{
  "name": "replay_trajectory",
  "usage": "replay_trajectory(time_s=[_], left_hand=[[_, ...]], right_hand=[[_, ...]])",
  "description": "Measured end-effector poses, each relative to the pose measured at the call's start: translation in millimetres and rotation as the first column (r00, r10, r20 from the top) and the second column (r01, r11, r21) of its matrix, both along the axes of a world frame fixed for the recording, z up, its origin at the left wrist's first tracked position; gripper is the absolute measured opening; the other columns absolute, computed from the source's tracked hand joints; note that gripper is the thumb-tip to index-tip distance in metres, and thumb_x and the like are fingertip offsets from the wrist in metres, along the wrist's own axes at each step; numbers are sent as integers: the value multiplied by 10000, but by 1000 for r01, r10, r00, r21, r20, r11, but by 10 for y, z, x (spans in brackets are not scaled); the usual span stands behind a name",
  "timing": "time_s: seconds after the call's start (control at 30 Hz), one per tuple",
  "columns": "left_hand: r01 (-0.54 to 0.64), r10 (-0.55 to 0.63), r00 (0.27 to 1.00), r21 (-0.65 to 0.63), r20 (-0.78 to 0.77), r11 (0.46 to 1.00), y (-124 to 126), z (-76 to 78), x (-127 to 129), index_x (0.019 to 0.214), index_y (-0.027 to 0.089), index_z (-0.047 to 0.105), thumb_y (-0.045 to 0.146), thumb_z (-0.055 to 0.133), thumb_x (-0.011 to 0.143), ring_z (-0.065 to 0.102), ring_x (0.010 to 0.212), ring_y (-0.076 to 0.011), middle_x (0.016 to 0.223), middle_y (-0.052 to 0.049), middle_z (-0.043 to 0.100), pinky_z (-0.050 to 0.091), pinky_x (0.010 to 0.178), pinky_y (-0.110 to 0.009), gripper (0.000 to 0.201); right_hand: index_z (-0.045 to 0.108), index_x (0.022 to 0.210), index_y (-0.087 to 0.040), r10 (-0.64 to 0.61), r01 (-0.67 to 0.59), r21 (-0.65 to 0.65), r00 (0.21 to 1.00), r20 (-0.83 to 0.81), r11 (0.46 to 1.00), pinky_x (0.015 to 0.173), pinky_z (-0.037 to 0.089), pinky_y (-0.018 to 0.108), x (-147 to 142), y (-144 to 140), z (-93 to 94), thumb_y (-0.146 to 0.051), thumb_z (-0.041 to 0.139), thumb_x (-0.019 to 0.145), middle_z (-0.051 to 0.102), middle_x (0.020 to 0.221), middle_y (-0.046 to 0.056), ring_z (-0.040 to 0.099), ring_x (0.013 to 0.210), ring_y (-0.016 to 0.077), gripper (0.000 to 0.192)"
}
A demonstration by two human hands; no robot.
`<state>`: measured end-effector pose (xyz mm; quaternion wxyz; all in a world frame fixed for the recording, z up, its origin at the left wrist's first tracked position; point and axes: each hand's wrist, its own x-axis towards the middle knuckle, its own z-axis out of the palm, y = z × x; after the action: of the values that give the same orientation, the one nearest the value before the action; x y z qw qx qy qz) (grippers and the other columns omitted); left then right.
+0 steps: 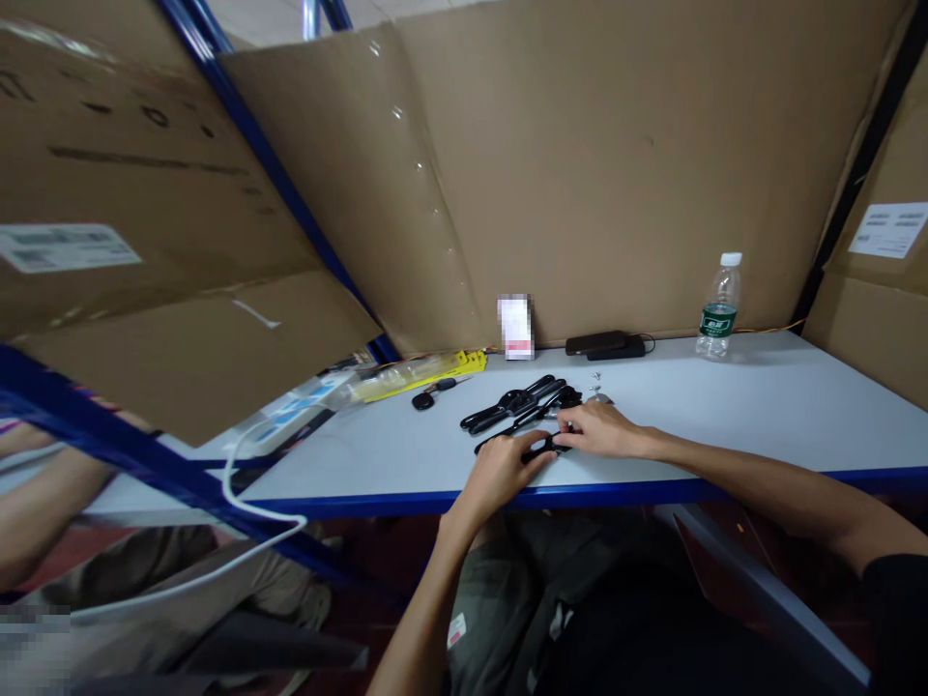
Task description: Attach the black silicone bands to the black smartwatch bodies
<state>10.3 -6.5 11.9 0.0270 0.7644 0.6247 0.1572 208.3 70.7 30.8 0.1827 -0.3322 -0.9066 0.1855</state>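
Both hands meet at the near edge of the pale surface (725, 406). The left hand (500, 474) and right hand (601, 430) pinch a small black part (543, 447) between their fingertips. More black parts (514, 404) lie just behind, a water bottle (718, 307) well apart to the right.

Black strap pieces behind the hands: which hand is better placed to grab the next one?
Right, probably. The right hand rests right beside the loose black strap pieces, its fingers nearly touching them. The left hand sits nearer the table edge, on the small black part both hands grip.
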Motion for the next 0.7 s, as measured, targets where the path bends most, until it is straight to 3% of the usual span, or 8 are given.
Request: replay_trajectory(time_s=[0.1, 0.33, 0.53, 0.7], left_hand=[[-1, 1, 1000, -1, -14, 1000, -4, 8, 5, 1244, 254, 715, 430, 593, 960, 718, 816, -241, 870, -61, 774, 438, 712, -269, 356], [3, -3, 999, -11, -36, 1000, 1, 14, -2, 1226, 258, 719, 428, 592, 961, 720, 825, -247, 864, -58, 772, 428, 702, -268, 340], [4, -4, 999, -7, -51, 1000, 10, 7, -5, 1224, 256, 719, 432, 585, 963, 721, 833, -247, 883, -64, 775, 425, 696, -266, 342], [6, -6, 1000, 1, -24, 1000, 14, -5, -8, 1235, 255, 718, 441, 591, 962, 713, 787, -236, 844, -57, 772, 428, 690, -263, 354]], right_hand=[[697, 851, -206, -5, 4, 24, 1000, 24, 1000, 600, 241, 262, -20, -43, 19, -273, 670, 879, 596, 674, -17, 472, 623, 131, 77], [715, 802, -181, 61, -67, -158, 997, -39, 985, 636, 313, 254, -23, -31, 94, -219, 715, 828, 600, 653, -27, 531, 646, 128, 46], [685, 769, -175, 117, -125, -100, 990, -84, 987, 647, 335, 257, -28, -8, 32, -133, 659, 807, 619, 682, -19, 548, 670, 128, 63], [672, 941, -164, 81, -86, -80, 995, -64, 993, 654, 330, 260, -5, -3, 41, -121, 658, 825, 622, 706, -13, 548, 691, 143, 124]])
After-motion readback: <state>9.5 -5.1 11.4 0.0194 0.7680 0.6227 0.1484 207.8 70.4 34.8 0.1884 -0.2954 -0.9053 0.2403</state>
